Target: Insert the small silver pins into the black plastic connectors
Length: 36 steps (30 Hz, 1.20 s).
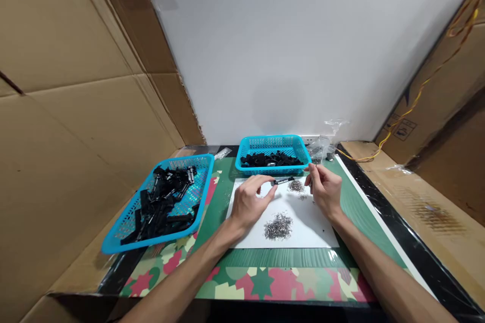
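Note:
Between the thumb and fingers of my left hand (250, 199) is a slim black part (283, 181) with a light strip along it. It is held above the far side of a white sheet (242, 234). My right hand (325, 187) is closed in a pinch to the right of the part, apart from it; what its fingers hold is too small to make out. Below the part's far end lies a small heap of tiny metal pieces (296, 185). A larger heap of similar shiny pieces (278, 226) sits nearer me on the sheet.
A blue basket (206, 186) of black parts stands at the left. Another blue basket (273, 170) with small black pieces is at the back. Clear plastic bags (321, 149) lie beside it. Cardboard walls (76, 111) flank the table, and a yellow cable (417, 98) hangs at right.

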Available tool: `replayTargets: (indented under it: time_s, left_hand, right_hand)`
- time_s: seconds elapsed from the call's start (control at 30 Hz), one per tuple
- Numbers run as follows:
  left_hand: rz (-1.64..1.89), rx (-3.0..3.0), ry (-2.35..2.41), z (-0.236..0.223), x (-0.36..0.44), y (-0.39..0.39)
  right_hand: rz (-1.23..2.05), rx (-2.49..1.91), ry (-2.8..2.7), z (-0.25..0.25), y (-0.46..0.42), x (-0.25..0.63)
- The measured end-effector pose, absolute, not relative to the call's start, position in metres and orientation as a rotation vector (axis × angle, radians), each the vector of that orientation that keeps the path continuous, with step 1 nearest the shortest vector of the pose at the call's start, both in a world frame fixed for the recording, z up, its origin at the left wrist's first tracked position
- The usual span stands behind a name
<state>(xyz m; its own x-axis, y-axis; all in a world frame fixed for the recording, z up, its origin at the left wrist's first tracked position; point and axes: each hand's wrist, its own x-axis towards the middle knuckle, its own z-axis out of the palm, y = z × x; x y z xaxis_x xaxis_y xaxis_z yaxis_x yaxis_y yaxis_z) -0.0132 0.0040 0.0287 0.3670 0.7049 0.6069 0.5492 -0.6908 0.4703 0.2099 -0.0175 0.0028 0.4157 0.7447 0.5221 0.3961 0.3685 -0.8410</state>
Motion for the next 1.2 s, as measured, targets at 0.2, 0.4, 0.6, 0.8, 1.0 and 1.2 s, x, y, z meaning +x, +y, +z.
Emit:
replayTargets:
  time_s: [0.2, 0.4, 0.6, 0.8, 1.0, 1.2]
  left_hand:
    - [1.162, 2.628, 1.349, 0.083, 0.0, 0.055]
    - [0.678, 2.792, 1.471, 0.102, 0.016, 0.118]
    - [0.481, 2.751, 1.487, 0.093, 0.017, 0.148]
    - [0.43, 2.655, 1.318, 0.089, 0.006, 0.158]
    - [0.606, 2.575, 1.384, 0.092, -0.025, 0.137]
    - [0.533, 2.589, 1.473, 0.103, -0.076, 0.098]
  right_hand:
    - [0.547, -1.163, -1.411, 0.0, -0.004, 0.212]
    - [0.57, -1.144, -1.49, 0.0, -0.001, 0.21]
    - [0.575, -1.175, -1.517, 0.003, -0.001, 0.212]
    - [0.604, -1.218, -1.532, 0.001, -0.002, 0.216]
    - [0.587, -1.277, -1.553, -0.001, -0.004, 0.22]
    - [0.435, -1.59, -1.818, -0.001, -0.013, 0.214]
